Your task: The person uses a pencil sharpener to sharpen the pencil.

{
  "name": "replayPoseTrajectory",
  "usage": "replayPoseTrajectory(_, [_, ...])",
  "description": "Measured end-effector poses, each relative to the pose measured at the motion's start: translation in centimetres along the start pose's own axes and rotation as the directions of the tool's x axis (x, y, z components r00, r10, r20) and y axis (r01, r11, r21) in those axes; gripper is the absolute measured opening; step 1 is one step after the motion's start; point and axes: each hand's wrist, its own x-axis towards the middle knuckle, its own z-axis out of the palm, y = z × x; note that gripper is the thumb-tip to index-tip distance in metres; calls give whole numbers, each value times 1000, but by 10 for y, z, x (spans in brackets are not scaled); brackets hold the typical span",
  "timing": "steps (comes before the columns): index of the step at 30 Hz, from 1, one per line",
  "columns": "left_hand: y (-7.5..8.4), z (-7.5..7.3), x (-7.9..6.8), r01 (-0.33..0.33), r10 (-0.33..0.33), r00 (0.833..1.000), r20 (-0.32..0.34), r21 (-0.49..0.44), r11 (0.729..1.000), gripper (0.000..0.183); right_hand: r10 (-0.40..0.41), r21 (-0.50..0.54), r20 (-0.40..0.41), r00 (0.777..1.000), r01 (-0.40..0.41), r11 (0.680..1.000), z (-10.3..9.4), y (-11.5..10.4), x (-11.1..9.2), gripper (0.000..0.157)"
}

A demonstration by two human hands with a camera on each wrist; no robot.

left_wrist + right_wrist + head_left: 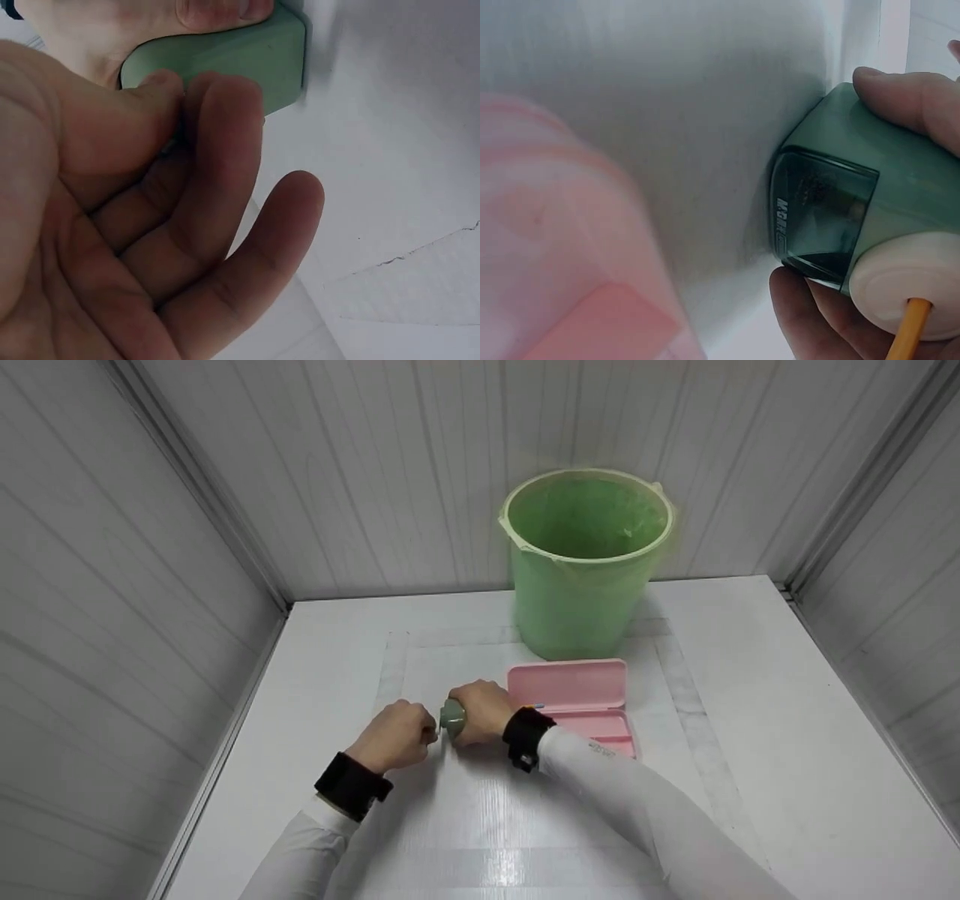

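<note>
Right hand (487, 712) wraps a green plastic box-shaped pencil sharpener (453, 718) with a dark clear shavings window and a white round end face; thumb on top and fingers beneath clamp it, apparently to steady it on the white table (750, 697). In the right wrist view a yellow-orange pencil shaft (909, 330) enters the white face. The sharpener sits near the middle of the table, just left of the pink case, its body against the table surface.

Left hand (395, 735) is drawn up to the sharpener's opposite end, fingers curled. In the left wrist view the fingertips (225, 105) close together right at the green body; whatever they pinch is hidden between them, so a crank handle is only a likely reading, and the grip cannot be confirmed.

An open pink plastic pencil case (577, 701), lid raised, lies just beside the right wrist, touching or nearly touching the sleeve; the pictures do not settle which. A pale green plastic bucket (589, 562) lined with a green bag stands behind the case, near the rear wall.

Clearances: white panelled walls close three sides. Both hands work well apart from the table's left and right edges. The case limits rightward travel; open surface lies to the left and towards the person.
</note>
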Motion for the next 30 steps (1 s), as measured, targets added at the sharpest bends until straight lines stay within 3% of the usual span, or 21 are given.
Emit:
replayPoseTrajectory(9, [-1, -1, 4, -24, 24, 1000, -5, -5, 1000, 31, 9, 2, -2, 1000, -9, 1000, -3, 1, -1, 35])
replayPoseTrajectory(13, [-6, 9, 6, -28, 29, 999, 33, -28, 999, 28, 13, 7, -13, 1000, -13, 1000, -3, 1, -1, 37])
replayPoseTrajectory(17, [-17, 26, 8, 26, -19, 997, 80, -83, 996, 24, 15, 20, -9, 1000, -15, 1000, 0, 1, -1, 37])
replayPoseTrajectory(21, [-27, 37, 15, 85, -78, 995, 69, -104, 991, 21, 27, 29, 1, 1000, -27, 999, 3, 0, -1, 38])
replayPoseTrajectory(30, [-33, 32, 26, 155, -142, 986, 88, -169, 973, 18, 19, 24, -17, 1000, -18, 1000, 0, -1, -2, 38])
